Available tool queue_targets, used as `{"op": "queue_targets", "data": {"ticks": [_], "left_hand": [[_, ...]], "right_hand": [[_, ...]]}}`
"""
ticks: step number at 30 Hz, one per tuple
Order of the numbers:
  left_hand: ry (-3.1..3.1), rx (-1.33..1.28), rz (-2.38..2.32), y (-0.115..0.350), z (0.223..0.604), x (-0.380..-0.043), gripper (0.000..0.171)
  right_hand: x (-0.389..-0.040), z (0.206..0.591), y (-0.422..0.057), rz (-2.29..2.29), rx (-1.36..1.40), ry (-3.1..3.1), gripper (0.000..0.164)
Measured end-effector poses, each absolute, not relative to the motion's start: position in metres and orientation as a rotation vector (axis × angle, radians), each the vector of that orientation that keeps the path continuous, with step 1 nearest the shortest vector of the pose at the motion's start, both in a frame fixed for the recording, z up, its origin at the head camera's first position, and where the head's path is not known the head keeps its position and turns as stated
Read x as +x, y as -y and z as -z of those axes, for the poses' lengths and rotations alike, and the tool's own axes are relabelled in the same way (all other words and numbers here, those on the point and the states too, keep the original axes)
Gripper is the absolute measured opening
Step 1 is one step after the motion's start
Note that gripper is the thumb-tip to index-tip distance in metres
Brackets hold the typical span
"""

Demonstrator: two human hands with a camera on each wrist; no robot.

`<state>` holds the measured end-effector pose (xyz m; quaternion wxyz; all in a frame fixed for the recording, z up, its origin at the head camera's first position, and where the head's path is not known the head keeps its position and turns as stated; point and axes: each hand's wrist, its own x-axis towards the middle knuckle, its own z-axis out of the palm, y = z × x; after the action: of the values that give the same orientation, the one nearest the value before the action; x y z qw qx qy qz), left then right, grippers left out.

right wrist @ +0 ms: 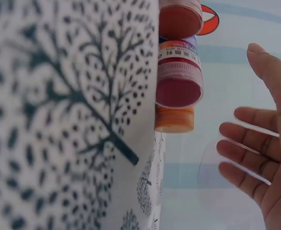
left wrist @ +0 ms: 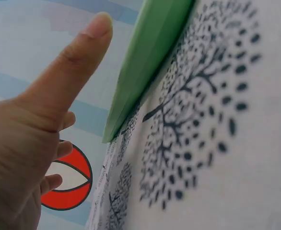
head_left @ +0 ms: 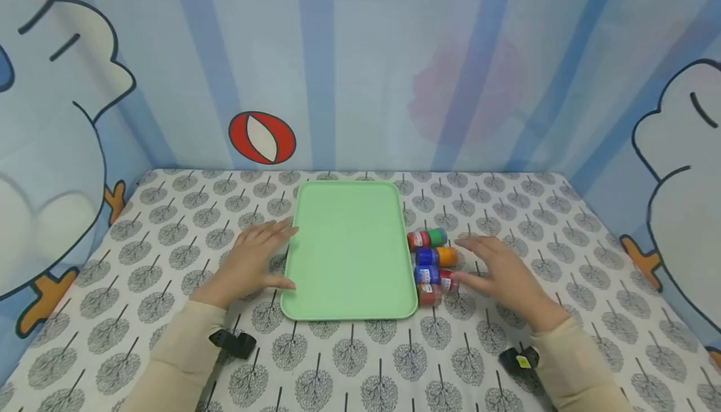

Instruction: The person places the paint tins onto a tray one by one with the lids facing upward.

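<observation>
A light green rectangular tray (head_left: 349,249) lies flat on the patterned cloth. At its left edge my left hand (head_left: 250,265) is spread, holding nothing; the fingertips and thumb tip overlap the rim in the head view. Several small paint jars lie on their sides along the tray's right edge: a red one (head_left: 418,240) with a green end (head_left: 437,236), blue ones (head_left: 426,274) with an orange one (head_left: 447,256) and a crimson one (head_left: 447,280), and a brownish-red one (head_left: 430,295) nearest me. Beside them, my right hand (head_left: 501,277) has its fingers apart and nothing gripped.
The cloth (head_left: 315,381) with grey tree prints covers the table. Behind it hangs a light blue striped backdrop (head_left: 372,74) with cartoon birds and a red oval (head_left: 261,138). A black strap with a small device (head_left: 233,343) sits at each wrist.
</observation>
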<state>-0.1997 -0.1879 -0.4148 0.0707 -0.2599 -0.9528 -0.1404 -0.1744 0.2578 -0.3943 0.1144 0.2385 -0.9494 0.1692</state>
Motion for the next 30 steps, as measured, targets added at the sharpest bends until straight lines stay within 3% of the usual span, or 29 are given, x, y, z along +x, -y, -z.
{"op": "queue_targets", "data": {"ticks": [10,30], "left_hand": [[2.805,-0.669,0.802,0.196,0.438,-0.201,0.072],[2.806,-0.66,0.795,0.196,0.441,-0.208,0.065]], "right_hand": [[-0.164,0.399,-0.24,-0.503,0.895,2.65,0.033],[-0.155,0.403,-0.224,-0.205,0.994,2.652,0.041]]}}
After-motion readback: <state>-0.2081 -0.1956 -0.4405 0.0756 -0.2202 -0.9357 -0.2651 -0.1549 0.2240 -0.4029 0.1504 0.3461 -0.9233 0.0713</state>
